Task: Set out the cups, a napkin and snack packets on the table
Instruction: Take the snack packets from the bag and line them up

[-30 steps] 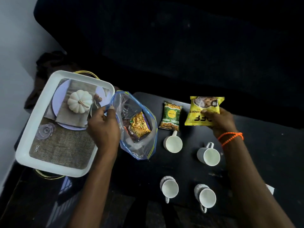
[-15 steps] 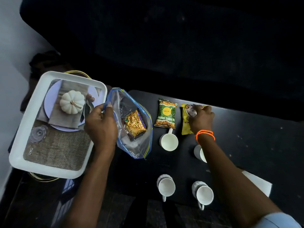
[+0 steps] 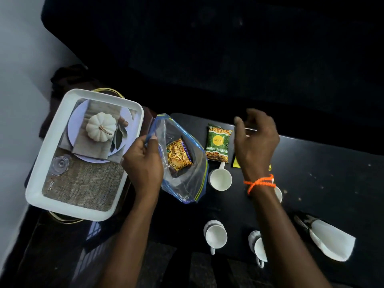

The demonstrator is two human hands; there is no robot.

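Yellow packet (image 3: pixel 236 163) near the table's (image 3: pixel 332 173) far edge is mostly hidden under the right hand (image 3: pixel 256 142), which hovers loosely spread, holding nothing. Left hand (image 3: pixel 143 163) pinches the clear bag's (image 3: pixel 187 179) rim at the table's left edge. Right forearm covers most of one cup (image 3: pixel 278 194).

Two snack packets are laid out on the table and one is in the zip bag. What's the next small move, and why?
Probably reach the empty right hand into the clear blue-edged zip bag for the orange-and-purple snack packet. The left hand holds the bag's mouth open, that packet is the only one visible inside, and the green snack packet and yellow snack packet already lie on the black table.
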